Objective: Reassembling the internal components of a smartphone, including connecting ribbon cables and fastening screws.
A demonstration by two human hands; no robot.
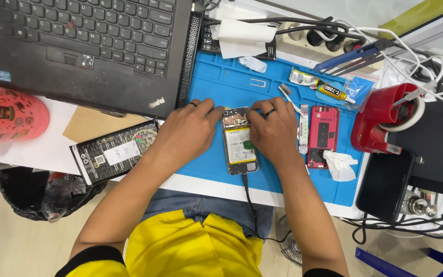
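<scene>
Blue silicone repair mat (216,87) covers the middle of a cluttered white workbench, seen from my head camera looking straight down.

At the centre of the frame lies one opened smartphone (239,141), back cover off, battery and circuit board exposed, with one black cable (247,192) plugged into its lower end and running down off the bench toward my lap. My left hand (188,131) rests on the mat, fingertips touching the phone's upper left corner and bracing it. My right hand (270,128) is curled over the upper right corner, fingers pinched close at the board; whether they hold a small part or tool, I cannot tell.

To do this well, I judge the left hand should keep the phone pinned flat while the right works with light pressure only, clear of the battery and the plugged cable.

Counted around it: one red phone back cover (324,133) right of centre, one crumpled white wipe (340,164) at its lower edge, one toothbrush (289,97) above my right hand, one small glue tube (331,91), one red tape dispenser (385,118) at right, one black laptop (83,46) at upper left, one dark phone box (114,151) at lower left, one dark tablet-like screen (385,184) at lower right.
</scene>
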